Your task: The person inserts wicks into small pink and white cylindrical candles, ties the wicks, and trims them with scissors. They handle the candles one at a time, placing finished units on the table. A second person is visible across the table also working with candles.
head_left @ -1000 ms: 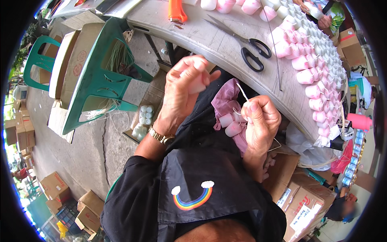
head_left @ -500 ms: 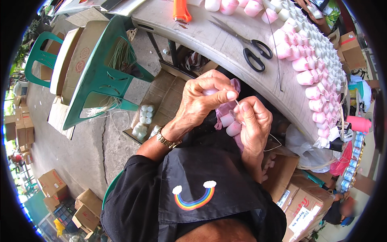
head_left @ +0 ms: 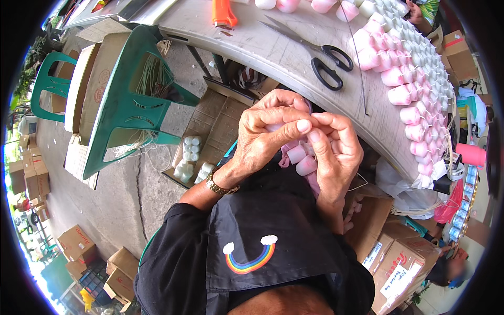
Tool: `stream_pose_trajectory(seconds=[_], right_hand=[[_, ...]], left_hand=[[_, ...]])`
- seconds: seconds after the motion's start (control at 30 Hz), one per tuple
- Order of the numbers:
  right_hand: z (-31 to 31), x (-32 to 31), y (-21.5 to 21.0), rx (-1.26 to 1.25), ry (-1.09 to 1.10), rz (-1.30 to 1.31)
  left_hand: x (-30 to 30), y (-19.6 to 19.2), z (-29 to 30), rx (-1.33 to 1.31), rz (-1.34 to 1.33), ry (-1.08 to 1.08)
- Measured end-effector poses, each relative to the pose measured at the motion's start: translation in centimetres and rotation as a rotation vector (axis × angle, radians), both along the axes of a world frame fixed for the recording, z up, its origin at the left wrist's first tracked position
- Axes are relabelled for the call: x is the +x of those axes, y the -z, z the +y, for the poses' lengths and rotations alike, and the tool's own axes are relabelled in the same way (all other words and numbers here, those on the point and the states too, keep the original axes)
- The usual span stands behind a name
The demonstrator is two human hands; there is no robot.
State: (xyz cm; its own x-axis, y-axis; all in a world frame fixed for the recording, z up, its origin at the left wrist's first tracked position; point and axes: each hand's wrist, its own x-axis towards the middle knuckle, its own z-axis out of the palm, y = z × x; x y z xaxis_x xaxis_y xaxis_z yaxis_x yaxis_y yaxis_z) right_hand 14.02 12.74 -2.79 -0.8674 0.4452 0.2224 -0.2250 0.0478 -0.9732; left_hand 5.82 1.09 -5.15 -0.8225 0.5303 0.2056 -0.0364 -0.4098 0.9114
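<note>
- Pressed together at the fingertips, our left hand (head_left: 273,131) and right hand (head_left: 336,149) now meet over the lap; a second ago they were well apart.
- Our left fingers close around a pale pink piece (head_left: 273,127), mostly hidden by them.
- We cannot tell whether our right thumb and forefinger are clamped; the white cord end, seen between the two hands half a second ago, is hidden from us now.
- Below the hands, we see two pink cups (head_left: 301,159) on a pink cloth (head_left: 313,181), little changed.
- With our left hand moved off it, we see more of the carton (head_left: 207,118) and its white cups (head_left: 191,148).
- On our table (head_left: 252,44), the scissors (head_left: 321,48) and orange cutter (head_left: 222,13) lie as before, beside the pink-and-white rows (head_left: 401,79).
</note>
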Motion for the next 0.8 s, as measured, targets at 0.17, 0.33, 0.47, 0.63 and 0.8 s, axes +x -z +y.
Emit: stream_pose_trajectory(seconds=[0.17,0.33,0.47,0.63,0.8], right_hand=[[0.1,-0.1,0.5,0.197,0.143,0.008],[0.4,0.0,0.7,0.145,0.112,0.006],[0.4,0.3,0.3,-0.047,0.076,-0.021],[0.3,0.8,0.0,0.181,0.161,-0.019],[-0.4,0.6,0.4,0.477,0.239,0.035]], left_hand=[[0.4,0.3,0.3,0.015,-0.122,-0.002],[0.4,0.8,0.6,0.017,-0.071,-0.003],[0.5,0.8,0.4,0.017,-0.089,0.057],[-0.3,0.7,0.4,0.468,-0.667,0.277],[-0.7,1.0,0.5,0.702,-0.878,0.44]])
